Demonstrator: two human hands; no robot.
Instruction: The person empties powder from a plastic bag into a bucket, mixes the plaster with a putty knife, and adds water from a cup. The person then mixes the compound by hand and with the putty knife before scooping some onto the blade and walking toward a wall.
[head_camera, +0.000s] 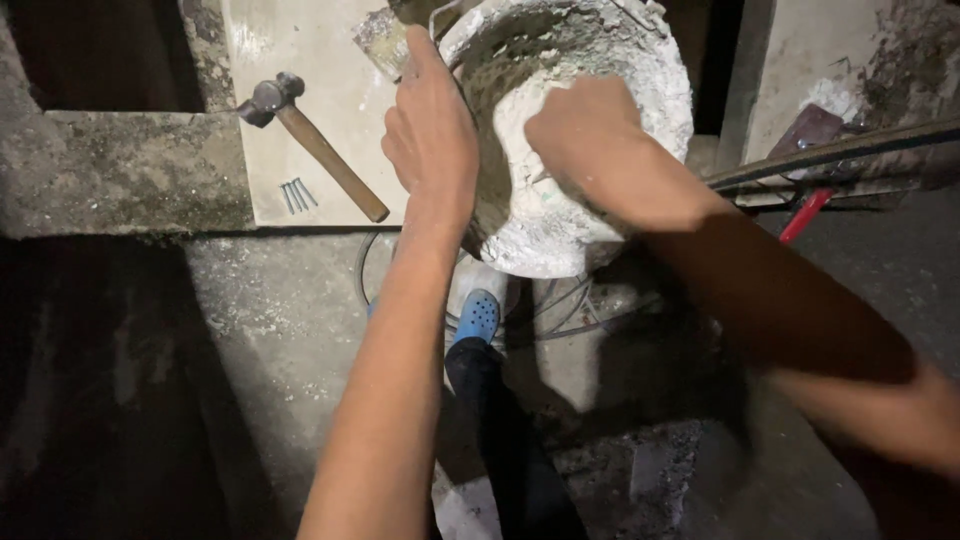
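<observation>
Your left hand (432, 135) is closed over the near-left rim of the bucket (590, 70), thumb outside and fingers hooked over the edge. Your right hand (590, 140) is curled shut inside the bucket, pressed against its caked white inner wall; you cannot tell whether it holds anything. The bucket is tilted toward you, its mouth facing the camera, crusted with grey-white mortar inside and out. It hangs off the front edge of the tile (330, 90), over the floor (270, 310), with your blue shoe (478, 316) straight below it.

The tile is pale and smooth. A hammer (310, 140) lies on it at a slant, head toward the far left, wooden handle ending at the front edge just beside your left wrist. A few nails (297, 194) lie together near the front-left corner, apart from the hammer. A trowel (382, 40) shows at the far side, just behind your left fingers and partly hidden by them.

Left of the tile runs a rough concrete ledge (120, 170), with a dark drop beyond its edges. On the right, a dark pipe (840, 152) crosses close behind your right forearm, with a red handle (805, 215) under it. Wire loops (560, 310) lie on the floor beneath the bucket. Open room is mostly to the lower left.
</observation>
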